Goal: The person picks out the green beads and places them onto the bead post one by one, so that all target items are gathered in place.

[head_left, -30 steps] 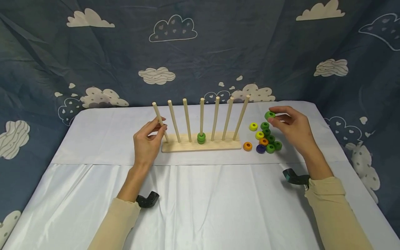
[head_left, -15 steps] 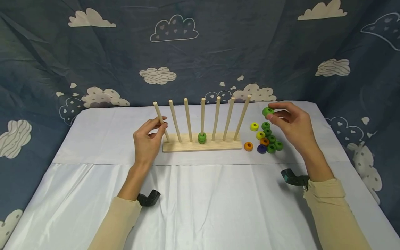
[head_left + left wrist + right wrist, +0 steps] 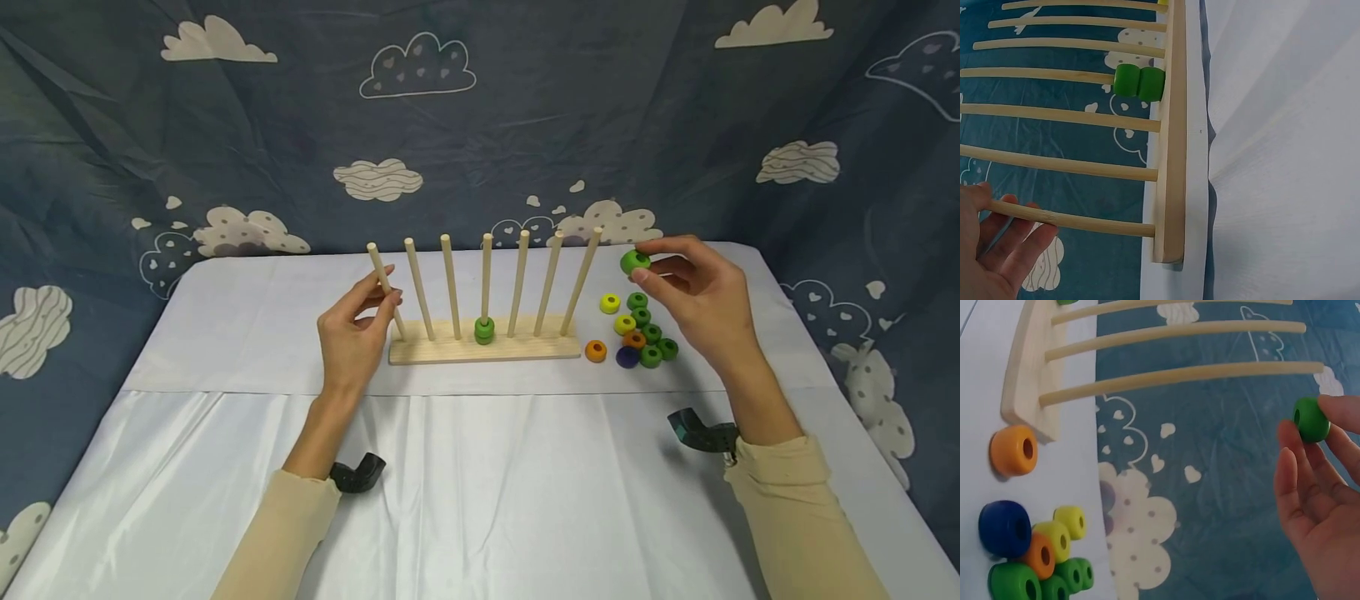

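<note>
Ideally, hold the round green bead level, pinched by the right hand beyond the right end of the pale wooden peg rack, whose leftmost peg the left hand pinches.

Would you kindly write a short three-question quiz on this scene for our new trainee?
1. Multiple choice: What colour is the bead in the right hand?
A) Orange
B) Green
C) Yellow

2. True or false: The left hand is holding the blue bead.

3. Fill in the blank: On the wooden rack, the middle peg carries ___ green beads.

Key:
1. B
2. False; it grips the leftmost peg.
3. Two
</note>
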The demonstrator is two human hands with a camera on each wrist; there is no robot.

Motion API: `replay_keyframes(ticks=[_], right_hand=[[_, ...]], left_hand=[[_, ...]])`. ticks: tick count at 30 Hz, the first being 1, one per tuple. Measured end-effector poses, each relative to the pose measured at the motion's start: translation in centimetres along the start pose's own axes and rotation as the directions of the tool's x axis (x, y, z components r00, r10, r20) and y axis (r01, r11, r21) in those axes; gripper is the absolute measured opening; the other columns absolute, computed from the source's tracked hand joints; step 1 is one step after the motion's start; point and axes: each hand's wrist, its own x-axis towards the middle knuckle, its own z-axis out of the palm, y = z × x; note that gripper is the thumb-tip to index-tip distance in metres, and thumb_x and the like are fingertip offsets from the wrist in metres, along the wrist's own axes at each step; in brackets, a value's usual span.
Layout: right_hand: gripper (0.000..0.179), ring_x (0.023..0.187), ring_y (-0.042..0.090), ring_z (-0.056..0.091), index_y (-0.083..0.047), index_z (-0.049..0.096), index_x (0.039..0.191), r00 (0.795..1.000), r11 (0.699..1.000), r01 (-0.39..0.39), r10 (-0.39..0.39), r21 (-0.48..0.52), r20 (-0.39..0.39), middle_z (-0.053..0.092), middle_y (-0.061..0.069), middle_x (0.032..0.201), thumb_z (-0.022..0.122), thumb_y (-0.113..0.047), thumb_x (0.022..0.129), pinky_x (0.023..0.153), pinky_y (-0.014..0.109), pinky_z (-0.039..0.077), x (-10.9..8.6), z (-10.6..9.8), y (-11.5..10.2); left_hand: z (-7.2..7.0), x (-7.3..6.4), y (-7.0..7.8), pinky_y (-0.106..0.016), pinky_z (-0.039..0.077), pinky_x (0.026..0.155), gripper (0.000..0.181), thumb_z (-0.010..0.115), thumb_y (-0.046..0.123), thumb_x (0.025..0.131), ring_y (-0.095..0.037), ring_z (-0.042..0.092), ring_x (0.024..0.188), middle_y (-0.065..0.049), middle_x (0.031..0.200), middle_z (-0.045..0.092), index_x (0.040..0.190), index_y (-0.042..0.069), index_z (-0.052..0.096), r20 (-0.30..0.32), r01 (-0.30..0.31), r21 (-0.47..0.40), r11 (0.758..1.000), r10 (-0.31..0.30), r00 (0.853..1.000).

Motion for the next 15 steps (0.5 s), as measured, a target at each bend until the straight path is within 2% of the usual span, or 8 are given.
replay_keyframes(ticks=[5,8,15], right_hand=[[0.035,0.101,0.007,0.066,-0.007,0.07,0.13,0.999,0.999,0.038,-0.038,0.008,0.004,0.067,-0.016,0.116,0.075,-0.006,0.095,0.092,0.007,0.053,-0.2,0.1,-0.9],[0.035,0.1,0.008,0.066,-0.004,0.07,0.129,0.998,0.998,0.061,-0.061,0.022,0.016,0.067,-0.015,0.115,0.075,-0.003,0.095,0.091,0.008,0.054,-0.4,0.4,-1.4],[0.034,0.1,0.007,0.067,-0.001,0.069,0.128,0.993,0.994,0.102,-0.104,0.047,0.048,0.067,-0.013,0.115,0.074,-0.001,0.094,0.093,0.009,0.055,-0.6,1.3,-2.1]], left_hand=[[0.2,0.1,0.1,-0.013,0.062,0.069,0.033,0.073,0.004,0.097,-0.018,0.078,0.087,-0.019,0.099,0.08,0.129,0.008,0.074,-0.004,-0.026,0.007,1.0,0.026,1.0],[0.2,0.1,0.2,-0.012,0.061,0.069,0.033,0.073,0.005,0.097,-0.03,0.078,0.086,-0.019,0.097,0.08,0.13,0.01,0.074,-0.011,-0.04,0.012,0.999,0.04,0.999],[0.2,0.0,0.1,-0.01,0.06,0.067,0.032,0.073,0.005,0.097,-0.035,0.077,0.084,-0.019,0.094,0.079,0.128,0.009,0.075,-0.015,-0.055,0.003,0.998,0.055,0.998]])
